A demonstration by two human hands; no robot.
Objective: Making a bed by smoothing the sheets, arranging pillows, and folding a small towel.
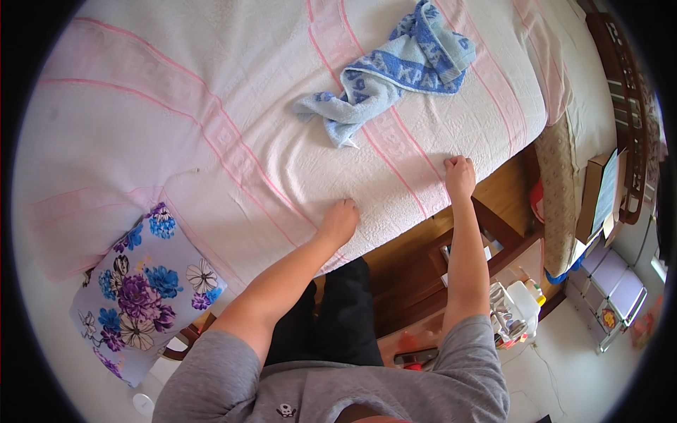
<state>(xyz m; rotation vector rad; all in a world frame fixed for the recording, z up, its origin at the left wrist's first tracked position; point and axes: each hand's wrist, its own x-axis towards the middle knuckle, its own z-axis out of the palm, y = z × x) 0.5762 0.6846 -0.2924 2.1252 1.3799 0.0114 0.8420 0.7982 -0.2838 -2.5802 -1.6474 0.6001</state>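
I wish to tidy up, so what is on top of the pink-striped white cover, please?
A crumpled blue towel, a floral pillow, a tiny unclear item, and the left hand and right hand. Whatever the towel and pillow hide cannot be seen.

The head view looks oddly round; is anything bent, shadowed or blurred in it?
Head view: the picture has black corners, and the dark wooden frame bows along the right rim; head view: soft shadows show in the folds of the white bedspread; head view: the blue towel looks fairly clear.

white textured bedspread [282, 149], pink patterned bands; spread out, creased in places, near edge draped downward
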